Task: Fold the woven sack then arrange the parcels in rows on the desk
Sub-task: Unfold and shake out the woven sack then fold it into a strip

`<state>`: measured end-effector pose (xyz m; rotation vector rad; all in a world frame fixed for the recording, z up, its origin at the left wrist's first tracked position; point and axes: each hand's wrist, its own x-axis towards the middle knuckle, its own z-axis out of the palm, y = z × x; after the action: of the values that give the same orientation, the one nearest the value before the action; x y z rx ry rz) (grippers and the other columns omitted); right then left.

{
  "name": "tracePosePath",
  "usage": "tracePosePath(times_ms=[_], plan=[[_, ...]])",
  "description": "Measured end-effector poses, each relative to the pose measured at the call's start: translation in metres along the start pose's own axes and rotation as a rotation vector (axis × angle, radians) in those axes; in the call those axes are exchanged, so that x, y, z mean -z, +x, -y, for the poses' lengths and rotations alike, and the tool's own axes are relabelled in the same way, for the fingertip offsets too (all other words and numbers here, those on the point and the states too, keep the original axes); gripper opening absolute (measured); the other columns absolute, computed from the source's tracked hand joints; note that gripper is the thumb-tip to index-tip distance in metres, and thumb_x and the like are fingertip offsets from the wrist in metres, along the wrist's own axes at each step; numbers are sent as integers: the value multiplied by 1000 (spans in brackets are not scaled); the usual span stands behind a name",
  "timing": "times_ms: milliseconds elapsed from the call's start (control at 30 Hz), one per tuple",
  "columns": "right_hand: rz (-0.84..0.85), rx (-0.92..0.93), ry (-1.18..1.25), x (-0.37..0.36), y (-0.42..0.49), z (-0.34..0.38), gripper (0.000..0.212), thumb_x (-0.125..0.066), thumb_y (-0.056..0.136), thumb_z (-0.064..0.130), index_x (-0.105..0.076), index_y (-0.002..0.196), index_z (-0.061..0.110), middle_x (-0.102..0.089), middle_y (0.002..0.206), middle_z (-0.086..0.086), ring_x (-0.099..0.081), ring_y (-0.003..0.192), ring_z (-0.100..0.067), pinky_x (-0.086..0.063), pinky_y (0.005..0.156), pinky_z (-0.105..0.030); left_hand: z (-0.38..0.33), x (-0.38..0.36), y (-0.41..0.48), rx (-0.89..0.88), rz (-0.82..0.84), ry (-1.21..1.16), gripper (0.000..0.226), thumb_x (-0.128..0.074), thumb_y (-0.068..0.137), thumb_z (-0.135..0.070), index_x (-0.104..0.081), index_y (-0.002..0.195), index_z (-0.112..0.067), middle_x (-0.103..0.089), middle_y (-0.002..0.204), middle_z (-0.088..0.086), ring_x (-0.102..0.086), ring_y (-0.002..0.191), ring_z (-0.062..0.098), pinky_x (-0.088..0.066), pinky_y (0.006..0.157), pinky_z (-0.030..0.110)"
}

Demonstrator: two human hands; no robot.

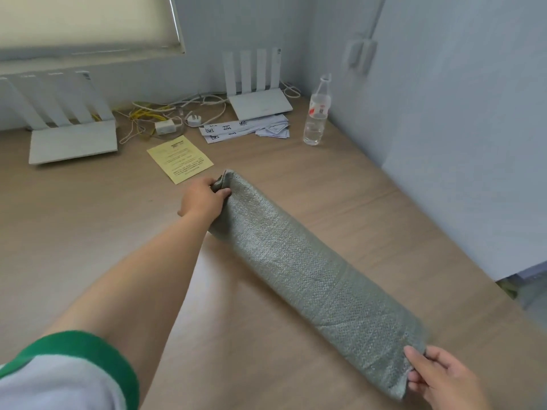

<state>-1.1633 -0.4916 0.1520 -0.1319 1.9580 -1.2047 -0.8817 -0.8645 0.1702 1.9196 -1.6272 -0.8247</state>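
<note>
Left arm stretched out, the left hand (pixel 204 199) pinches the far end of the long folded grey-green woven sack (pixel 307 279); the right hand (pixel 444 380) grips its near end.

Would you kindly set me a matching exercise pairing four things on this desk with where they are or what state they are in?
Things: 1 woven sack; 2 water bottle; 3 yellow sheet; 4 left hand.
States: A standing upright; B flat on the desk, unfolded; C gripping the sack's far end; D folded into a long strip.
Pairs: 1-D; 2-A; 3-B; 4-C.
</note>
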Motion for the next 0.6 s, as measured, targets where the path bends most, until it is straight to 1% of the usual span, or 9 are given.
tracePosePath(times_ms=[100,200,267,300,367,400,467,500,600], plan=[[-37,-68,-31,-9,6,-10,11,-71,84,-8,-61,80,-10,-57,39,-19,-49,25,-15,-46,31,-19,-18,-33,23,-62,23,-7,26,-69,87,-36,-68,112,-28,-71,114,2,-63,112,30,-49,97,41],[-138,-2,-142,-17,12,-21,38,-83,78,19,-63,67,-11,-57,46,-30,-44,27,-15,-37,33,-15,-34,-66,33,-144,96,91,66,-62,87,-34,-42,148,-19,-50,149,10,-47,136,33,-39,111,44],[-305,142,-249,-24,16,-22,65,-80,74,51,-56,55,-5,-47,35,-11,-39,31,-11,-30,36,-14,-43,-86,17,-250,117,252,79,-58,89,-39,-24,157,-18,-24,164,14,-23,151,34,-24,121,48],[-381,226,-290,-31,16,-19,66,-72,68,66,-54,55,4,-42,34,-5,-42,37,-12,-32,40,-16,-45,-95,4,-329,123,297,79,-56,91,-42,-20,158,-20,-16,167,14,-15,154,33,-19,122,48],[-442,340,-396,-46,19,-13,64,-53,65,84,-54,69,20,-53,49,2,-45,44,-10,-36,47,-20,-48,-110,-28,-529,148,314,71,-51,94,-45,-24,157,-25,-12,169,10,-11,155,29,-16,122,48],[-417,438,-481,-57,21,-8,51,-55,71,80,-56,78,29,-58,58,4,-50,49,-8,-39,52,-24,-46,-117,-44,-625,168,315,66,-49,95,-46,-29,155,-27,-13,169,8,-12,155,27,-17,121,47],[-287,741,-663,-88,28,6,17,-66,84,45,-62,95,33,-67,84,4,-65,78,-22,-46,71,-31,-36,-131,-65,-775,223,370,58,-44,97,-49,-38,151,-29,-16,168,7,-15,155,26,-17,121,45],[-205,844,-752,-106,35,14,21,-64,86,33,-65,106,26,-68,100,-4,-65,93,-28,-48,82,-35,-30,-138,-71,-823,247,412,56,-42,97,-50,-41,149,-29,-20,168,7,-18,154,27,-18,121,44],[-95,939,-1044,-171,58,31,52,-58,83,35,-61,129,12,-59,138,-16,-57,125,-35,-48,102,-45,-11,-157,-71,-891,294,507,55,-33,95,-49,-52,142,-26,-36,161,8,-32,149,30,-26,119,45]])
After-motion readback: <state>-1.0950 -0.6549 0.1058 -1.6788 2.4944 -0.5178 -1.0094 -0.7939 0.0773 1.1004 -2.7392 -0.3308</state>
